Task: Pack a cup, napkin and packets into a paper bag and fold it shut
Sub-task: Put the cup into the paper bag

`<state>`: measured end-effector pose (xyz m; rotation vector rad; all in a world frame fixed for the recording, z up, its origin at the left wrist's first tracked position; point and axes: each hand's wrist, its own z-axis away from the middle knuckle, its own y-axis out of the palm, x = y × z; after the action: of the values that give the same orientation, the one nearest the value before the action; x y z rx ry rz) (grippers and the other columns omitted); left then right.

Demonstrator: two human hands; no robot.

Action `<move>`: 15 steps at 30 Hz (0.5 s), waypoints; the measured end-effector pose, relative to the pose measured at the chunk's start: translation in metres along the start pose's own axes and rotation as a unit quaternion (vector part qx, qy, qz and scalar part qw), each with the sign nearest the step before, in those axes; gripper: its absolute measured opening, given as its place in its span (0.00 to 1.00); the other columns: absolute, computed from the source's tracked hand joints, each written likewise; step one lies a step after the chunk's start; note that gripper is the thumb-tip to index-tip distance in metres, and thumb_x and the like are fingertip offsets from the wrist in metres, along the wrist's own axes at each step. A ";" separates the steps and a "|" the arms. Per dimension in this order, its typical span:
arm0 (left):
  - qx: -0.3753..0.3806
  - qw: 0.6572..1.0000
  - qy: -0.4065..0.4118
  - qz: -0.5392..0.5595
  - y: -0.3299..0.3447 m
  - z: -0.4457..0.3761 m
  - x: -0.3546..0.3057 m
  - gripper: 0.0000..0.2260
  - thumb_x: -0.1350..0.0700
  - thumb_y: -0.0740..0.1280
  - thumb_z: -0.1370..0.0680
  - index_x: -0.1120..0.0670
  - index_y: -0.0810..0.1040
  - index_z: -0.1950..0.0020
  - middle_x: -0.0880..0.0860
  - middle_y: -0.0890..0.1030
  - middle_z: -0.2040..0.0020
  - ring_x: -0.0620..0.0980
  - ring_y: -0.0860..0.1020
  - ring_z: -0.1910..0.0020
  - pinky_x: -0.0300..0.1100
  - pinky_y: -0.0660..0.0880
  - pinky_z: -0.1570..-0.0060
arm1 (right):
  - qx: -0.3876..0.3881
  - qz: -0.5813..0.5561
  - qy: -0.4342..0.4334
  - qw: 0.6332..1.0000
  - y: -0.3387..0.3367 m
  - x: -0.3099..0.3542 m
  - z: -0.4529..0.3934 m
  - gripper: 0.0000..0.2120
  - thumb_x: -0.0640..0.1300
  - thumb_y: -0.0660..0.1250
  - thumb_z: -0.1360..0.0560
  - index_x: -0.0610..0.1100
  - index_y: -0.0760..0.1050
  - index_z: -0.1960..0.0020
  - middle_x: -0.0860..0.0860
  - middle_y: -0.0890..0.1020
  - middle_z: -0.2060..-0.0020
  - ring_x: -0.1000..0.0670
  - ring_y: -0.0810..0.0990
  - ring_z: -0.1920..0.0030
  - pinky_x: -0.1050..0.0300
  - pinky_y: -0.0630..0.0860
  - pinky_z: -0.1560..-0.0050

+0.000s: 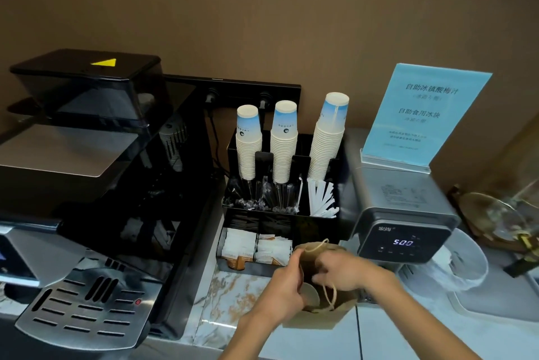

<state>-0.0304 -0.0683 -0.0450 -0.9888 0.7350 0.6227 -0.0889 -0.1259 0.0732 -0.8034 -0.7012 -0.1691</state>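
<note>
A brown paper bag (326,311) with twine handles stands open on the counter in front of the black organiser. Inside its mouth I see the pale rim of a paper cup (311,293). My left hand (284,286) grips the bag's left edge. My right hand (339,270) reaches over the bag's mouth with its fingers curled inside; what they hold is hidden. White packets (272,248) and more white packets over brown ones (237,246) lie in the organiser's front trays. No napkin is visible.
The black organiser (339,152) holds three stacks of paper cups (283,140), stirrers and white sticks (322,197). A coffee machine (87,213) fills the left. A grey appliance showing 500 (404,241), a blue sign (425,114) and a clear jug (460,265) stand at right.
</note>
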 end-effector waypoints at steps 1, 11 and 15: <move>-0.002 1.000 -0.002 -0.002 0.000 -0.001 0.001 0.42 0.62 0.70 0.26 0.37 0.50 0.23 0.48 0.72 0.53 0.48 0.74 0.54 0.39 0.71 0.54 | 0.039 -0.066 -0.028 0.997 0.000 -0.055 0.066 0.10 0.46 0.64 0.20 0.44 0.78 0.42 0.46 0.84 0.46 0.50 0.84 0.48 0.55 0.80 0.47; 0.005 1.000 0.004 0.005 0.000 -0.007 0.009 0.44 0.63 0.70 0.28 0.38 0.50 0.21 0.48 0.72 0.58 0.44 0.72 0.60 0.34 0.69 0.63 | -0.233 -0.294 0.292 0.880 0.057 -0.260 0.095 0.05 0.28 0.68 0.30 0.35 0.80 0.61 0.45 0.79 0.73 0.50 0.72 0.75 0.63 0.62 0.77; 0.006 1.000 0.009 0.013 -0.003 -0.005 0.009 0.45 0.59 0.74 0.28 0.37 0.50 0.21 0.48 0.71 0.59 0.44 0.72 0.61 0.36 0.71 0.61 | -0.231 -0.246 0.348 0.875 0.093 -0.279 0.040 0.08 0.33 0.67 0.31 0.40 0.78 0.68 0.45 0.80 0.72 0.45 0.79 0.69 0.56 0.72 0.70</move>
<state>-0.0238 -0.0724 -0.0527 -0.9760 0.7688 0.6320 -0.2860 -0.0657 -0.1397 -0.9196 -0.1509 -1.0712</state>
